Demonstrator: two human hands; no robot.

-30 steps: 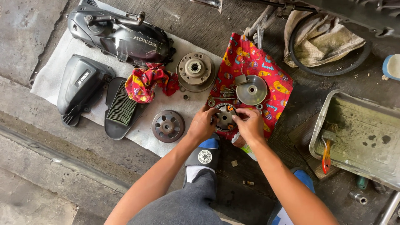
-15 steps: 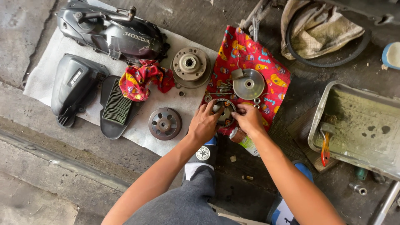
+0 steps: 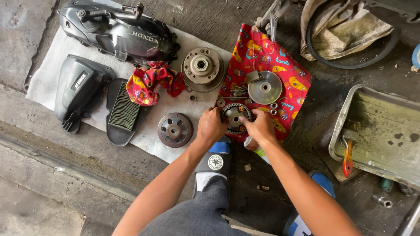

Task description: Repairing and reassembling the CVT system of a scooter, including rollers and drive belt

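The round toothed pulley half (image 3: pixel 235 119) lies flat on my red patterned cloth (image 3: pixel 288 81), its open face turned up toward me, so it has no real long axis; its centre hole points straight up. It sits between my hands: my left hand (image 3: pixel 211 126) grips its rim from 9 o'clock, fingers curled over the edge, and my right hand (image 3: pixel 261 126) pinches the rim from 3 o'clock. At 1 o'clock from it, just beside, rests one shiny dished plate (image 3: pixel 264 87), with a few small rollers (image 3: pixel 273 106) scattered near it, too small for me to count surely. At 9 o'clock, off the cloth on the white sheet (image 3: pixel 46 74), lies one clutch bell (image 3: pixel 175 129); at 11 o'clock, one larger clutch assembly (image 3: pixel 202 67). Further left I count two black covers, one air filter (image 3: pixel 124 111) and one crumpled red rag (image 3: pixel 151 82). At 3 o'clock, well apart, stands one metal tray (image 3: pixel 376 126).
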